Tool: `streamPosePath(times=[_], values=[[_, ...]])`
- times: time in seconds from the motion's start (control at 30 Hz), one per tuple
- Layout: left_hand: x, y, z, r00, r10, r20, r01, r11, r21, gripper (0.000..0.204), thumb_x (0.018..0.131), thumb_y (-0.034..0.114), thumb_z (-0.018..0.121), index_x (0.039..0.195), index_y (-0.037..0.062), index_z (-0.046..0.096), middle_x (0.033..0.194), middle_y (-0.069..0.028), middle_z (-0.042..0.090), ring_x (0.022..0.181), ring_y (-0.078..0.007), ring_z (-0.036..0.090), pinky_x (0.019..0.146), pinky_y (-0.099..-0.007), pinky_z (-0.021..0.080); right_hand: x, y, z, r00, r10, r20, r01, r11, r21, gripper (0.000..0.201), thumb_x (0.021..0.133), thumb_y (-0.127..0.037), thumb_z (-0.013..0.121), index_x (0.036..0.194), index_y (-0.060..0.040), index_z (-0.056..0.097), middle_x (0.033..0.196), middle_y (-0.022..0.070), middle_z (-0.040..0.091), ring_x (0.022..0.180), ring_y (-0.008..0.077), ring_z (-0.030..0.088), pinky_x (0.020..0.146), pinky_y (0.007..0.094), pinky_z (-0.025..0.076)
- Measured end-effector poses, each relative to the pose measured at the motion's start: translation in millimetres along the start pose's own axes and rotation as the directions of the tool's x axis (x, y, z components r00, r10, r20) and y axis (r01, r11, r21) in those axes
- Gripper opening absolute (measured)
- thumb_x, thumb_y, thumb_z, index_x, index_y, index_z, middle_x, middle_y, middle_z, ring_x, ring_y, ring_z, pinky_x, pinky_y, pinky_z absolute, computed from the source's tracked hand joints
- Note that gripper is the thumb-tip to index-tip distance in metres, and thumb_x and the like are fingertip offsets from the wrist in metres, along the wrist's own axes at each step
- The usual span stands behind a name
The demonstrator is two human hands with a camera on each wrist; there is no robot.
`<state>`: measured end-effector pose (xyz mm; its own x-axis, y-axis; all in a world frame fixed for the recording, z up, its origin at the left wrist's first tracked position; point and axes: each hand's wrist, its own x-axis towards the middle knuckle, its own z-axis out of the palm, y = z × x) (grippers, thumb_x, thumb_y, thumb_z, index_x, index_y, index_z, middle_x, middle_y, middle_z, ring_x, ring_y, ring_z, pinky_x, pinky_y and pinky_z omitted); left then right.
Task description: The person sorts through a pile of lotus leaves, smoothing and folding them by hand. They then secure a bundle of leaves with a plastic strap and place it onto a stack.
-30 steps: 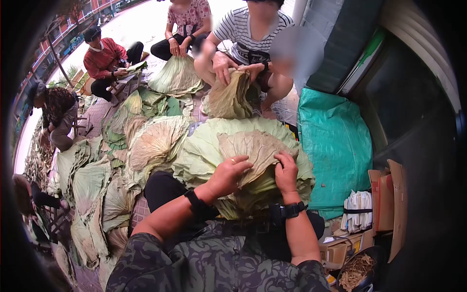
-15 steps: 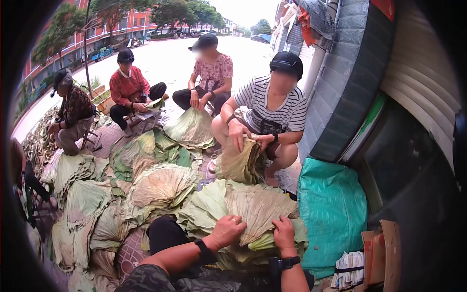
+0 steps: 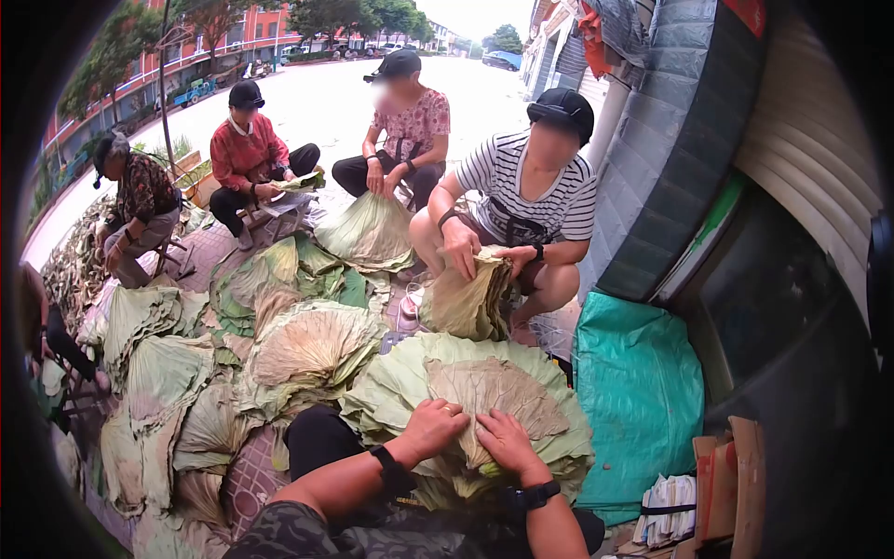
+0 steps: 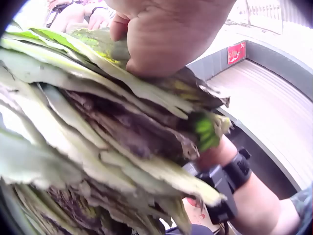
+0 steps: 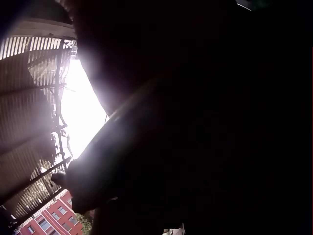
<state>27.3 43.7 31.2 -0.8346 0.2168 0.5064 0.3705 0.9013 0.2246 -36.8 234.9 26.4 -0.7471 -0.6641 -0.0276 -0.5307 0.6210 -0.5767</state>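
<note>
A broad brown dried leaf [image 3: 507, 391] lies over a thick pile of large pale green leaves [image 3: 386, 377] at my lap. Near the brown leaf's narrow, stalk end, my left hand [image 3: 436, 430] rests on its left part, fingers bent a little. My right hand [image 3: 507, 440] presses on it just to the right, fingers fairly straight. From the left wrist, the left hand [image 4: 171, 34] bears on top of the layered leaves [image 4: 122, 127], whose cut green stalk end [image 4: 208, 132] points toward the right forearm. The right wrist view is mostly dark.
Across from me a person in a striped shirt [image 3: 535, 191] holds a folded bundle of brown leaves [image 3: 466, 303]. More leaf piles [image 3: 317, 345] spread to the left, with other seated people beyond. At right are a green tarp [image 3: 638, 401], a cardboard box [image 3: 731, 484] and tied papers [image 3: 669, 511].
The head view has tilted up. The brown leaf, earlier pinched at its edges, now lies flatter on the pile. My right hand has moved left, closer to my left hand, and let go of the edge.
</note>
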Motion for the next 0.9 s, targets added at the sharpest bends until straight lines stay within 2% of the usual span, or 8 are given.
streamPosePath(times=[0.2, 0.27, 0.37, 0.43, 0.47, 0.57, 0.73, 0.9], values=[[-4.0, -36.4, -9.3, 0.851, -0.375, 0.368, 0.355, 0.927, 0.123, 0.020, 0.075, 0.016, 0.052, 0.091, 0.0170, 0.065, 0.091, -0.0040, 0.064, 0.080, -0.0251, 0.060, 0.069, -0.0394, 0.045, -3.5, 6.1, 3.1, 0.999, 0.011, -0.035, -0.010, 1.000, 0.028, 0.050, 0.084, -0.047, 0.047, 0.126, -0.0199, 0.051, 0.135, 0.0154, 0.041, 0.123, 0.0435, 0.034, 0.101, 0.0540, 0.024], [0.5, -33.9, -9.3, 0.948, -0.279, -0.155, 0.255, 0.954, -0.157, 0.025, 0.078, 0.021, 0.052, 0.099, 0.0130, 0.064, 0.097, -0.0086, 0.064, 0.086, -0.0296, 0.059, 0.077, -0.0408, 0.045, -1.4, 4.0, 2.4, 1.000, 0.014, -0.024, -0.013, 1.000, 0.021, 0.051, 0.084, -0.047, 0.047, 0.126, -0.0195, 0.050, 0.136, 0.0151, 0.041, 0.124, 0.0434, 0.033, 0.102, 0.0541, 0.024], [25.5, -2.1, -10.7, 0.972, -0.139, -0.190, 0.083, 0.958, -0.274, 0.038, 0.084, 0.032, 0.051, 0.114, 0.0102, 0.058, 0.111, -0.0153, 0.058, 0.099, -0.0362, 0.055, 0.086, -0.0450, 0.042, -4.0, -9.6, -1.2, 0.999, 0.044, -0.006, -0.044, 0.999, -0.023, 0.050, 0.084, -0.047, 0.046, 0.126, -0.0188, 0.048, 0.135, 0.0147, 0.041, 0.124, 0.0432, 0.034, 0.101, 0.0541, 0.024], [22.4, 15.1, 9.7, 0.989, -0.117, 0.095, 0.136, 0.965, -0.226, 0.056, 0.086, 0.047, 0.047, 0.129, 0.0108, 0.047, 0.125, -0.0210, 0.048, 0.112, -0.0422, 0.045, 0.093, -0.0496, 0.035, -3.6, -4.3, -3.0, 0.998, 0.066, -0.013, -0.066, 0.996, -0.062, 0.050, 0.084, -0.046, 0.045, 0.126, -0.0184, 0.048, 0.135, 0.0145, 0.041, 0.124, 0.0430, 0.034, 0.101, 0.0540, 0.024], [28.6, 18.3, 4.2, 0.860, -0.126, 0.494, 0.325, 0.882, -0.342, 0.069, 0.084, 0.054, 0.045, 0.138, 0.0133, 0.033, 0.138, -0.0257, 0.033, 0.127, -0.0482, 0.027, 0.103, -0.0541, 0.021, -2.7, 1.1, -1.5, 1.000, 0.013, -0.027, -0.013, 1.000, -0.010, 0.049, 0.085, -0.045, 0.045, 0.126, -0.0182, 0.047, 0.135, 0.0147, 0.041, 0.123, 0.0431, 0.034, 0.101, 0.0540, 0.025], [19.5, 18.3, 18.2, 0.874, -0.111, 0.473, 0.324, 0.859, -0.398, 0.069, 0.084, 0.060, 0.040, 0.134, 0.0129, 0.040, 0.136, -0.0242, 0.037, 0.126, -0.0444, 0.031, 0.101, -0.0551, 0.023, -11.1, 12.5, 0.5, 0.997, -0.018, -0.072, 0.022, 0.999, 0.047, 0.048, 0.085, -0.041, 0.046, 0.125, -0.0154, 0.048, 0.132, 0.0163, 0.044, 0.123, 0.0409, 0.036, 0.101, 0.0504, 0.026], [18.7, 14.0, 16.4, 0.825, -0.103, 0.556, 0.315, 0.900, -0.302, 0.070, 0.084, 0.062, 0.039, 0.136, 0.0148, 0.038, 0.139, -0.0236, 0.033, 0.129, -0.0443, 0.027, 0.104, -0.0543, 0.018, -39.2, 69.5, 0.0, 0.943, 0.177, -0.282, -0.148, 0.982, 0.120, 0.046, 0.083, -0.036, 0.052, 0.121, -0.0096, 0.053, 0.127, 0.0184, 0.048, 0.120, 0.0339, 0.042, 0.101, 0.0437, 0.029], [18.4, 15.7, 15.0, 0.821, -0.102, 0.561, 0.322, 0.895, -0.307, 0.070, 0.084, 0.062, 0.039, 0.136, 0.0149, 0.039, 0.140, -0.0231, 0.032, 0.130, -0.0436, 0.025, 0.105, -0.0535, 0.017, -35.3, 38.9, -18.1, 0.893, 0.162, -0.419, -0.150, 0.987, 0.063, 0.043, 0.083, -0.033, 0.054, 0.119, -0.0090, 0.055, 0.124, 0.0184, 0.050, 0.116, 0.0367, 0.044, 0.099, 0.0444, 0.031]])
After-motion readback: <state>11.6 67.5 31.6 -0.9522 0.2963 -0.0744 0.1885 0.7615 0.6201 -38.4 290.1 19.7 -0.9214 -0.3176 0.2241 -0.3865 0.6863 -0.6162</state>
